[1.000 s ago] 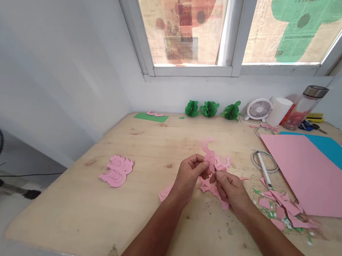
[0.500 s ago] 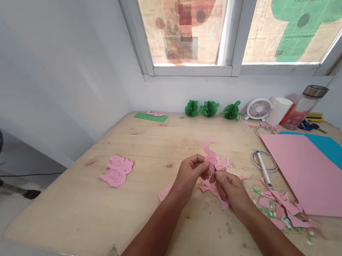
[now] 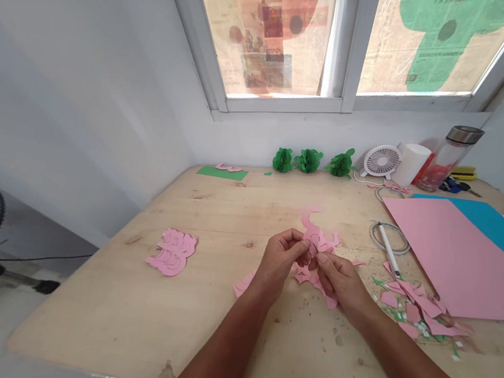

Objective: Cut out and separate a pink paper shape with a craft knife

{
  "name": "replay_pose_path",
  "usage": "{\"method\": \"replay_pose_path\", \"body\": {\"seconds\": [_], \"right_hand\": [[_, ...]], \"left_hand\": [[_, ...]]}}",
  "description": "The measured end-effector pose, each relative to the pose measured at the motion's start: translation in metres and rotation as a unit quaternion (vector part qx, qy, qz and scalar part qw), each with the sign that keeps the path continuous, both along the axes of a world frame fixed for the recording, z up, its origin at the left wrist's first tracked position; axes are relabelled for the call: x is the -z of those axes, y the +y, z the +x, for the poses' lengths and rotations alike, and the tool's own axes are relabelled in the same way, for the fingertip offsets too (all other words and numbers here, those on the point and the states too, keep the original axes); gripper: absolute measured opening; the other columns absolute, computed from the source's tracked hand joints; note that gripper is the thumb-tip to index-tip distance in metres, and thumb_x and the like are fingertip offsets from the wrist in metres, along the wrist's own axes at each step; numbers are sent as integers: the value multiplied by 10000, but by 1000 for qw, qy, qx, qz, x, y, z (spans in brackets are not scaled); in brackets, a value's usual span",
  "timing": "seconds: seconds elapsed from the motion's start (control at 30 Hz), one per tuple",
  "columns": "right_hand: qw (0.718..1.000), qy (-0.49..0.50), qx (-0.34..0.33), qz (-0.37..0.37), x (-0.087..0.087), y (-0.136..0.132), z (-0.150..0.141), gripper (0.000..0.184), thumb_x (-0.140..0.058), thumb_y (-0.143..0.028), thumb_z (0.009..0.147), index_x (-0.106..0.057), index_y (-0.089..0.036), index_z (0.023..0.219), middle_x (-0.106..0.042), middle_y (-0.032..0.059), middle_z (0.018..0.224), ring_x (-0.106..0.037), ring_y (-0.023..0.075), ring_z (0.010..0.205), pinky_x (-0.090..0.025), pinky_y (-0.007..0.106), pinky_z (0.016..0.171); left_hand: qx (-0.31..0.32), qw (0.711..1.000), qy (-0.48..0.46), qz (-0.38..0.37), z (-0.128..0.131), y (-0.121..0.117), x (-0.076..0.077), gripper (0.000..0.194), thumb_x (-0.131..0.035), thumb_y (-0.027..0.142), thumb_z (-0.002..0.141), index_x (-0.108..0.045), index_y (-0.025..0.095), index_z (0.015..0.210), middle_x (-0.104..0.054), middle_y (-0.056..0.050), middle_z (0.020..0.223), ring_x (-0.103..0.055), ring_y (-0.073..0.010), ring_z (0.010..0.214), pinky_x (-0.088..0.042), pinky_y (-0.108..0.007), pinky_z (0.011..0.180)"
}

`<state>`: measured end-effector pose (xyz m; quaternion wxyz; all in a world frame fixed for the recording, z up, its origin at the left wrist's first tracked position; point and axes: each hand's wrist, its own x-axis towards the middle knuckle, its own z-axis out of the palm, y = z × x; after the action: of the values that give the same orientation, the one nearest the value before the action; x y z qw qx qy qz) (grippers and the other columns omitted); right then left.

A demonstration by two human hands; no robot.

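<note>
A: Start at the near edge of the surface (image 3: 122, 314). How do the hands stand?
B: The right hand (image 3: 337, 279) has thumb and forefinger at the lower edge of a pink cutout (image 3: 314, 232); I can't tell whether they pinch it. The left hand (image 3: 285, 250), slightly farther in, pinches it between thumb and forefinger.
A: Why so close together?
B: Thin paper flops, I'd guess, so a short span steadies it. It seems raised a little over loose pieces (image 3: 309, 276), right of the middle.
A: And the piles?
B: Scraps (image 3: 417, 312) lie toward the right edge, a stack (image 3: 172, 253) toward the left edge; probably apart so they don't mix.
A: Any room to move?
B: Bare wood runs from the near edge to the hands, and a broad gap parts the left hand from the stack, broken by a pink piece (image 3: 243, 283). The right side is tighter: scraps, then a pink sheet (image 3: 462, 262). Beyond, green card (image 3: 222, 173) sits by the far left corner, green figures (image 3: 308, 161) line the far edge, and a bottle (image 3: 447, 163) stands near the far right corner.
</note>
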<state>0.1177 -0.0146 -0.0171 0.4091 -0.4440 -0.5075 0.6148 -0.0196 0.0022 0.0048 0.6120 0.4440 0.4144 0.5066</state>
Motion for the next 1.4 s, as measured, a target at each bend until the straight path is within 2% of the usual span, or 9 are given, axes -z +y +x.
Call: {"method": "replay_pose_path", "body": {"seconds": [1.4], "right_hand": [[1000,-14,1,5,0,1,0,377,-443,-518,802,-536,-167,701,-246,-94,396,-183,67,367,-136,207,373]], "left_hand": [[1,1000,0,2,0,-1,0,161,-617,295,705,-557,146,692,-562,-11,598,-482,-92,534,-403,-227,552]]}}
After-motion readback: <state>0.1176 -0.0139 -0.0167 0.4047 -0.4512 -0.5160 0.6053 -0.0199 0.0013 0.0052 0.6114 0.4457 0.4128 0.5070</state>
